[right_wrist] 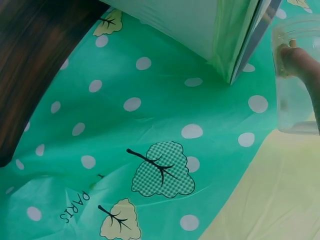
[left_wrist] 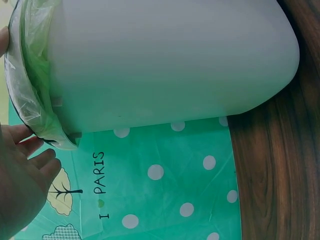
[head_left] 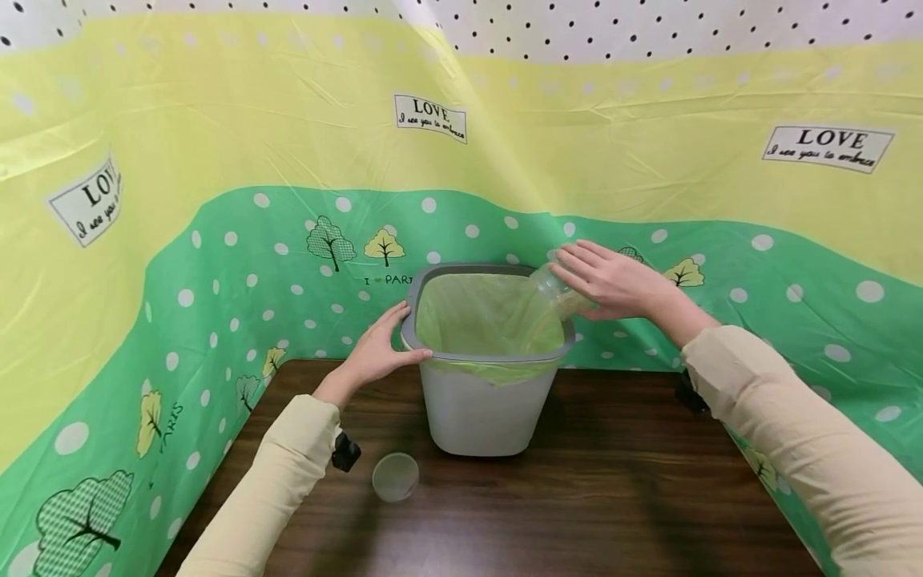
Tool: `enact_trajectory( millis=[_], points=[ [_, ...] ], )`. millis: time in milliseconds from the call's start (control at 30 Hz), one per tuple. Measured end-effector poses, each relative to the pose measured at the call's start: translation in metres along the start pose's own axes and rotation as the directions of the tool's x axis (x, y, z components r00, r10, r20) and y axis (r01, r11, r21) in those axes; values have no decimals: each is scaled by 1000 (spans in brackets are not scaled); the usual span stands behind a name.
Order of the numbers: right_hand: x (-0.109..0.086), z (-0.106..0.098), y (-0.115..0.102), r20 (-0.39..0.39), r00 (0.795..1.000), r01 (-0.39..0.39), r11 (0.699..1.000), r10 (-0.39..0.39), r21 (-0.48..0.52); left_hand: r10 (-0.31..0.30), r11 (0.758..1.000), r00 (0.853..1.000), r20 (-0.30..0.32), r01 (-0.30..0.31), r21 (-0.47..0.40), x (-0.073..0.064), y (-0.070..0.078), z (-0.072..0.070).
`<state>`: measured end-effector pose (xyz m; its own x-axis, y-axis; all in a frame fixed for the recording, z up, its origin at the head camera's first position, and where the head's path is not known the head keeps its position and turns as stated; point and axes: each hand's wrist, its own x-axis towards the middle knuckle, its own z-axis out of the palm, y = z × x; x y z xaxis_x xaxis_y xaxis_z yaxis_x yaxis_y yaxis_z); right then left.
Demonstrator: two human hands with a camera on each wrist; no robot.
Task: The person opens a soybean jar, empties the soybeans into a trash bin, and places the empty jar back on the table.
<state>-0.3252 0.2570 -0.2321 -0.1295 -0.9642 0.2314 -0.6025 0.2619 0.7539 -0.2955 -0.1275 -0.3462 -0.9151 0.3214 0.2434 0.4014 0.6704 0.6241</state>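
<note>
A light grey trash can (head_left: 479,413) with a darker grey rim stands upright, lined with a green bag (head_left: 469,312) folded over its edge. My left hand (head_left: 376,350) holds the can's left front corner, the thumb on the front rim and the spread fingers along the left side. In the left wrist view, the fingertips (left_wrist: 35,145) touch the rim. Over the right rim, my right hand (head_left: 609,280) grips a clear jar (head_left: 550,287), tilted toward the can. Small tan bits show inside the jar (right_wrist: 292,100) in the right wrist view.
A round clear lid (head_left: 396,477) lies on the dark wooden table (head_left: 577,505), left of the can's front. Patterned green and yellow cloth (head_left: 288,264) hangs close behind the can and along both sides of the table.
</note>
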Motion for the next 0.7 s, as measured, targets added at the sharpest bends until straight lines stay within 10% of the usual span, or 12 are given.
enact_trajectory(
  millis=[433,700],
  points=[
    [12,4,-5,42,993,108,992,-106,-59,-2,1000,1000,-2,2,-5,1,-3,1],
    [20,5,-11,-28,1000,15,1000,-14,23,-10,1000,1000,-6,9,-15,0,-2,1]
  ],
)
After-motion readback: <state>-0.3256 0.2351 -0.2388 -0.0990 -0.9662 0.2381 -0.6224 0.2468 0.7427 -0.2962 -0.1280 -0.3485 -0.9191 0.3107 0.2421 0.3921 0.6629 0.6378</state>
